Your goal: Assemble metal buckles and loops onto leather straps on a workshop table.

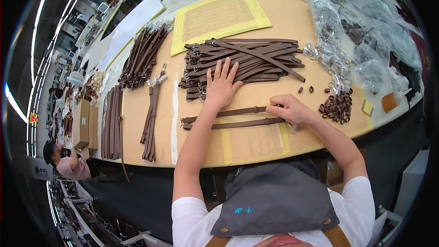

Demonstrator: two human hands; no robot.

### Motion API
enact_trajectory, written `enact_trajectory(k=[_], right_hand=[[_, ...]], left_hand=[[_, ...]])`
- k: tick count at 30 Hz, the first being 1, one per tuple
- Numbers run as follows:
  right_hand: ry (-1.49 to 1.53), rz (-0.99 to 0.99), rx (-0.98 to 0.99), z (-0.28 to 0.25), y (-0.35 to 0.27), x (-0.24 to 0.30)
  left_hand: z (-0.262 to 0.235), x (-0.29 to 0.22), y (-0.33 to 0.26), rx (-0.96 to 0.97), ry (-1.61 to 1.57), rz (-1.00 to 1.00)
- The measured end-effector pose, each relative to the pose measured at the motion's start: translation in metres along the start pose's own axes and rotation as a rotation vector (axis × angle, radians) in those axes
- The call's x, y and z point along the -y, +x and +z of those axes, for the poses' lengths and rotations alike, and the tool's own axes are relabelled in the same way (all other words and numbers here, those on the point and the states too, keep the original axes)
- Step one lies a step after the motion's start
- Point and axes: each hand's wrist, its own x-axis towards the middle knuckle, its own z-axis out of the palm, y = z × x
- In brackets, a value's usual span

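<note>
My left hand [222, 86] lies with its fingers spread on the near-left part of a pile of brown straps [256, 59] with metal buckles. In front of the pile, two lengths of brown strap [242, 124] run side by side across the table; I cannot tell whether they are one folded strap. My right hand [291, 110] is closed on the right end of the upper length. A small dark piece shows at its fingers, too hidden to name. Below that hand a shiny metal clasp [292, 128] is partly visible.
Small brown loops [336, 108] are heaped at the right, near metal clasps [338, 82] and clear plastic bags [375, 45]. More strap bundles [144, 55] lie on the left. A yellow-edged board [219, 16] is behind the pile. A person [68, 160] is at far left.
</note>
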Motion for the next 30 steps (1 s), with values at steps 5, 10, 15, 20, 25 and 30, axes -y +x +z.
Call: enact_trajectory(k=[5, 10, 15, 20, 25, 30], right_hand=[[-0.02, -0.034, -0.01, 0.0, 0.004, -0.008], [-0.092, -0.094, -0.055, 0.001, 0.008, -0.019], [-0.447, -0.263, -0.255, -0.01, 0.002, 0.001], [-0.533, -0.158, -0.698, -0.072, 0.03, -0.028], [-0.745, -0.215, -0.716, -0.086, 0.043, -0.052], [-0.361, -0.31, -0.539, -0.067, 0.03, -0.012]], left_hand=[[0.005, 0.013, 0.025, -0.009, -0.013, 0.02], [0.005, 0.01, 0.029, -0.065, -0.01, 0.008], [-0.006, -0.022, 0.003, -0.056, -0.314, 0.191], [-0.015, -0.032, -0.034, -0.02, -0.554, 0.316], [-0.003, -0.034, -0.047, 0.046, -0.747, 0.384], [-0.039, -0.062, -0.038, -0.31, -0.609, 0.316]])
